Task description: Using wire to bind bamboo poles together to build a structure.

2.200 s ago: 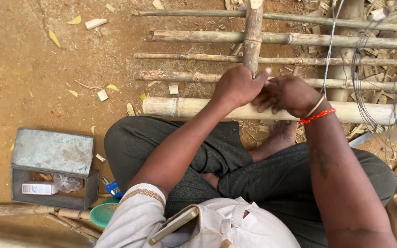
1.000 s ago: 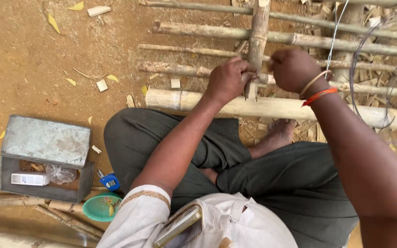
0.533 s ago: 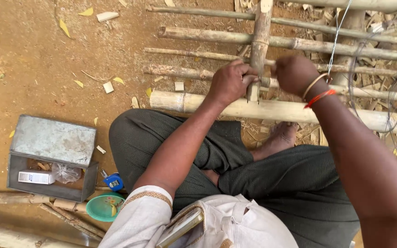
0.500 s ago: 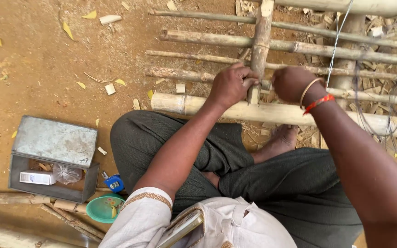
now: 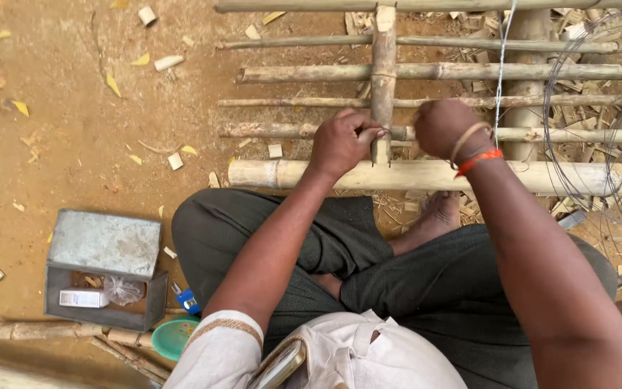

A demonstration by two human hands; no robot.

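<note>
I sit cross-legged on bare earth before a bamboo frame of horizontal poles and one upright crosspiece (image 5: 383, 72). My left hand (image 5: 341, 142) pinches at the joint where the upright meets a thin horizontal pole (image 5: 253, 130), fingers closed on something small there, probably wire. My right hand (image 5: 444, 128), with bands at the wrist, is fisted just right of that joint. A thin wire (image 5: 501, 65) runs up from beside it. A thick bamboo pole (image 5: 577, 177) lies nearest my legs.
An open grey metal box (image 5: 106, 245) with small items inside lies on the ground at my left. A green bowl (image 5: 170, 338) and loose bamboo sticks (image 5: 59, 333) sit below it. A coil of wire (image 5: 606, 122) rests at the right. Bamboo chips litter the soil.
My right hand rose away from the joint and came back down beside it. My left hand stayed on the joint. The camera shifted slightly.
</note>
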